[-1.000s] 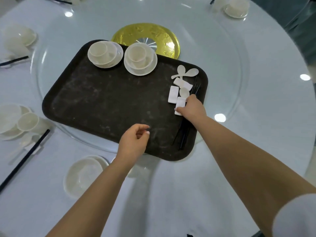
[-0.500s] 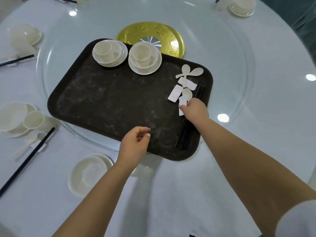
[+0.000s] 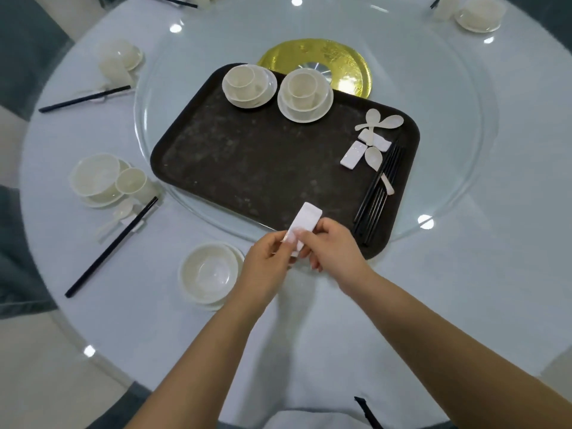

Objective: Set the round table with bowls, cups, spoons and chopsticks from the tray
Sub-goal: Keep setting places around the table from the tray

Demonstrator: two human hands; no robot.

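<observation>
i see both hands, left hand point(image 3: 269, 255) and right hand point(image 3: 332, 246), pinching one white chopstick rest point(image 3: 305, 219) (fingers narrow), long axis tilted up-right toward the tray point(image 3: 263, 156).

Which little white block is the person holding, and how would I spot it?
Start at the big dark tray on the round table. At its near edge, the left hand and right hand together hold a flat white chopstick rest. Unlike the other rests lying among the spoons, it's lifted up.
</observation>
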